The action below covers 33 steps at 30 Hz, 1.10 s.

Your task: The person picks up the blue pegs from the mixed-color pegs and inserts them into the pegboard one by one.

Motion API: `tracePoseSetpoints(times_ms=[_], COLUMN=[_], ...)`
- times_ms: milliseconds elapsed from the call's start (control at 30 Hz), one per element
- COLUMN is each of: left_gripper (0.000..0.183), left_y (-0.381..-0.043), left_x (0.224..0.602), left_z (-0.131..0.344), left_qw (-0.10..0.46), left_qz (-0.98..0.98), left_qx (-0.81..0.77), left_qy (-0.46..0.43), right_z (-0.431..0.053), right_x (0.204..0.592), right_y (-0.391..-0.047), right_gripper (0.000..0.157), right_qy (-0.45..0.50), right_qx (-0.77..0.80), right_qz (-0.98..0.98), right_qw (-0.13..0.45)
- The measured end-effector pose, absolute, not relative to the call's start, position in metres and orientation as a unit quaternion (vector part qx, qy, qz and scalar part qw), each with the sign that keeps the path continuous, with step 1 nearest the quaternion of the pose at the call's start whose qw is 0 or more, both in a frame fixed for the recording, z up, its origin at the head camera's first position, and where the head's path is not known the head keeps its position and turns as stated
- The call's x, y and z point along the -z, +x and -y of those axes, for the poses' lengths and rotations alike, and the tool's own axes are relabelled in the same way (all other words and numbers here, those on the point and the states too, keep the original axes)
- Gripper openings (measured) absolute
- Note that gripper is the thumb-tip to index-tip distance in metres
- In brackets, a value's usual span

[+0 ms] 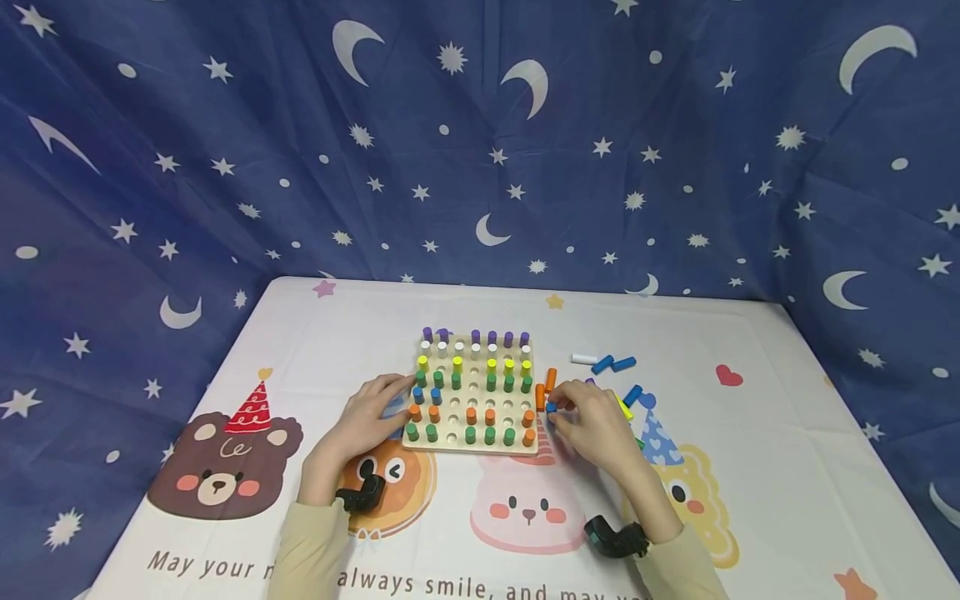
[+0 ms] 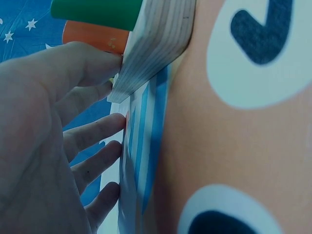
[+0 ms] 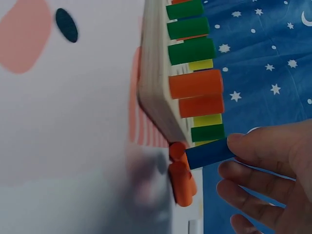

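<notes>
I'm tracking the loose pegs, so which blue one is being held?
The blue peg pinched in the right hand, beside the loose orange pegs; the other loose blue pegs lie on the tablecloth, farther from the pegboard.

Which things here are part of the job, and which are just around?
Likely part of the job:
pegboard with standing pegs
blue peg in the right grip
loose pegs beside the board

Apparently just around:
printed tablecloth
starry curtain
black wrist devices
</notes>
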<state>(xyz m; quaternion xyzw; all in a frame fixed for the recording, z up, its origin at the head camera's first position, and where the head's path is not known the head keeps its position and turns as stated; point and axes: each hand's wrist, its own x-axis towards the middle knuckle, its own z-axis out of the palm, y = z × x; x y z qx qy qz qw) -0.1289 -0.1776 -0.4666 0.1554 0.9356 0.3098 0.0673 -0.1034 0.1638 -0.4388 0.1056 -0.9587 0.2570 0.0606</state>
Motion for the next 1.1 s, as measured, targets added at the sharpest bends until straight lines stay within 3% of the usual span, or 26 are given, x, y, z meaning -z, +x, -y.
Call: tracePoseSetpoints(times_ms=[1100], left_gripper=[0.056], left_y=[-0.131], left_x=[0.470], left_z=[0.179], left_qw=[0.068], left_qz=[-0.937], left_qx=[-0.305], left_qy=[0.157], right_z=[-0.141], right_x=[0.396], right_y=[-0.123], right_gripper=[0.020], right_qy=[0.164], right_qx=[-0.255], right_qz=[0.948], right_qw=[0.092])
